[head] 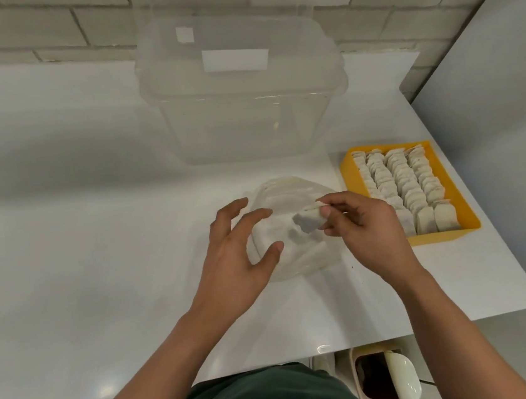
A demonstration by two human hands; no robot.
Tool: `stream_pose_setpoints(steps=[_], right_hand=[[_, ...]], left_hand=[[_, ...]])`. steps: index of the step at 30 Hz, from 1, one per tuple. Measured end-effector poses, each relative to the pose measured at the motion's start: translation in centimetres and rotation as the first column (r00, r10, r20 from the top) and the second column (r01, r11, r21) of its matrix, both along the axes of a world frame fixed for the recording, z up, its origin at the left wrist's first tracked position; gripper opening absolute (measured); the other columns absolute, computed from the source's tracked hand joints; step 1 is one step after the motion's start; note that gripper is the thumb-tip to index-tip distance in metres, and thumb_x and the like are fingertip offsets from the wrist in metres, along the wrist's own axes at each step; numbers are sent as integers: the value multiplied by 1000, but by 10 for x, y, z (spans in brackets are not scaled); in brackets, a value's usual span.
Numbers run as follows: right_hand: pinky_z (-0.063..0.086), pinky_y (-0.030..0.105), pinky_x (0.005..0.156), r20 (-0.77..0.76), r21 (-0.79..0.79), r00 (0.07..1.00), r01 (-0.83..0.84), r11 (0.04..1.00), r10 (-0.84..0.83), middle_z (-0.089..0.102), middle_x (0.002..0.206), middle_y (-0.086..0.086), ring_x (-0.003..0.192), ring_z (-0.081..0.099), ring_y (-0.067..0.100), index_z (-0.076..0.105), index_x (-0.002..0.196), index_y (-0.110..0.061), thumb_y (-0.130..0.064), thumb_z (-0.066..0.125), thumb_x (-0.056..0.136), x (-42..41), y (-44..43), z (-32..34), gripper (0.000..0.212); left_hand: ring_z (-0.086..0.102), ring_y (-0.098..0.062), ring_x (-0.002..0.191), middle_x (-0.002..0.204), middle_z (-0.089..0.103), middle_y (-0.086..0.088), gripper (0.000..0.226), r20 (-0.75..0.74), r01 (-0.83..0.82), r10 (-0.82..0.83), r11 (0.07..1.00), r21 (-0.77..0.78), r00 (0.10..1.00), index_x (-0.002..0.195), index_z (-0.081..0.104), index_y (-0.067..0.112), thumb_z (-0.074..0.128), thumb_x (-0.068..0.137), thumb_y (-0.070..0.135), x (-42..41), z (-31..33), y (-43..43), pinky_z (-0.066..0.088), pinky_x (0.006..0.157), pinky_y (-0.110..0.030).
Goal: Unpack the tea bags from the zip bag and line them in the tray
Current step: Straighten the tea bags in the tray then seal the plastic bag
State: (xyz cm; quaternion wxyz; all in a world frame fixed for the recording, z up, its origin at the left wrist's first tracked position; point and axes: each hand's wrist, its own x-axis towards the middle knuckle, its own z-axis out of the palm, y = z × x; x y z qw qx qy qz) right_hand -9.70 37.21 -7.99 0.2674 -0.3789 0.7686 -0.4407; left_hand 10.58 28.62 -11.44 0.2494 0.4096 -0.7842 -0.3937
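A clear zip bag (297,254) lies crumpled on the white counter in front of me, with pale tea bags dimly showing inside. My right hand (363,230) pinches one tea bag (307,220) just above the bag. My left hand (238,251) hovers at the bag's left side, fingers spread and curled, holding nothing. To the right stands a yellow tray (350,176) packed with several rows of upright tea bags (401,183).
A large clear plastic bin with its lid (241,80) stands behind the zip bag against the brick wall. The counter's right edge runs just past the tray. Below the front edge a small bin with a cream lid (403,377) sits on the floor.
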Motion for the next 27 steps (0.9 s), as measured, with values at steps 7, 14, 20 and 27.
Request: stream_pose_setpoints(steps=[7,14,20,27], right_hand=[[62,27,77,422,-181,904,162,970,-72,79,93,8,83,77,23,73,104,-10,-6,66,98,14,-7,27,10],[62,34,84,161,-138,987,11,990,12,76,104,-7,94,74,15,72,113,-22,-15,74,94,27,-7,23,20],[60,33,76,-29,-155,996,-94,983,90,77,88,-4,82,73,14,77,100,-16,-16,74,94,15,-10,30,7],[60,32,79,371,-305,927,65,950,56,78,96,8,88,75,19,75,106,-9,-13,72,95,17,-18,34,12]], left_hand=[[64,-3,110,127,62,14,48,-245,6,25,992,128,969,131,65,29,83,86,25,-12,34,-1,55,85,-17],[74,-12,85,90,78,6,8,-307,62,64,922,383,950,102,78,23,74,95,21,-23,47,-16,63,86,-38],[72,-2,91,99,76,15,15,-222,146,-116,982,123,968,104,78,30,80,90,25,-27,67,-35,59,81,-26],[77,-20,95,102,79,-2,10,-389,184,-19,902,391,921,104,77,15,75,95,14,-47,76,-33,63,84,-35]])
